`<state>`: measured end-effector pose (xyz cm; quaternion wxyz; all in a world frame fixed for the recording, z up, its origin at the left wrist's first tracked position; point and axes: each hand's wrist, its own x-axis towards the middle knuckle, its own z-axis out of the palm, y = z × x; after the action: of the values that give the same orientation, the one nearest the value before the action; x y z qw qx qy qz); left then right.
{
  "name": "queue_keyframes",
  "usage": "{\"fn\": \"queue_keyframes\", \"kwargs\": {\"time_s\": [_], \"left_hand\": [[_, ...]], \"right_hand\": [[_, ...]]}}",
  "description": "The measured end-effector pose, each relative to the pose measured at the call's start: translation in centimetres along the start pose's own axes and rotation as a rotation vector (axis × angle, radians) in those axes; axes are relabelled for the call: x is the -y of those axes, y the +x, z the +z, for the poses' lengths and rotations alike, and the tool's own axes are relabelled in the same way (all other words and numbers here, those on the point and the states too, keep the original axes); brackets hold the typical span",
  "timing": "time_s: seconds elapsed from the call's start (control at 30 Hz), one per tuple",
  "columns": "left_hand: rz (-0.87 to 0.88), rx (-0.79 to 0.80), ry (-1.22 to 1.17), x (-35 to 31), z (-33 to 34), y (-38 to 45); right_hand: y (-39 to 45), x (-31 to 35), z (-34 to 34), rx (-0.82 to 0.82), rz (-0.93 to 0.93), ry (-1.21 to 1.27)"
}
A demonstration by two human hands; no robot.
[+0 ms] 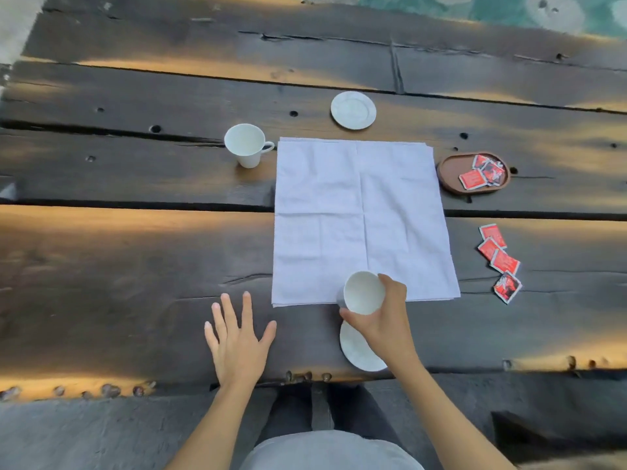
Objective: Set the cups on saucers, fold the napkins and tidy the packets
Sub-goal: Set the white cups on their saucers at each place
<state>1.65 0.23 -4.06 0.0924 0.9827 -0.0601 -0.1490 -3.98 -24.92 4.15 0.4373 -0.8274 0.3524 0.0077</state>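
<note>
My right hand grips a white cup just above a white saucer near the table's front edge. Flat on the wood to the left lies my left hand, fingers spread, holding nothing. A white napkin stack is spread open in the middle. A second white cup stands upright at the napkin's far left corner, and a second saucer sits bare beyond the napkin. Several red packets lie loose on the right. More red packets rest in a brown oval tray.
The dark plank table has wide gaps between boards and a studded front edge. My legs and a grey floor show below the edge. A patterned teal surface lies beyond the far edge.
</note>
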Motion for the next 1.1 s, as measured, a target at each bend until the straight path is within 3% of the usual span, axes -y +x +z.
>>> {"fn": "queue_keyframes", "kwargs": {"time_s": [0.13, 0.83, 1.1], "left_hand": [[0.001, 0.000, 0.012, -0.2, 0.0, -0.2], [-0.012, -0.006, 0.048, 0.5, 1.8, 0.4], [0.002, -0.009, 0.065, 0.7, 2.0, 0.4]], "right_hand": [[-2.5, -2.6, -2.0, -0.123, 0.134, 0.007], [-6.2, -3.6, 0.3, -0.087, 0.253, -0.033], [-6.0, -4.5, -1.4, -0.098, 0.298, 0.106]]}}
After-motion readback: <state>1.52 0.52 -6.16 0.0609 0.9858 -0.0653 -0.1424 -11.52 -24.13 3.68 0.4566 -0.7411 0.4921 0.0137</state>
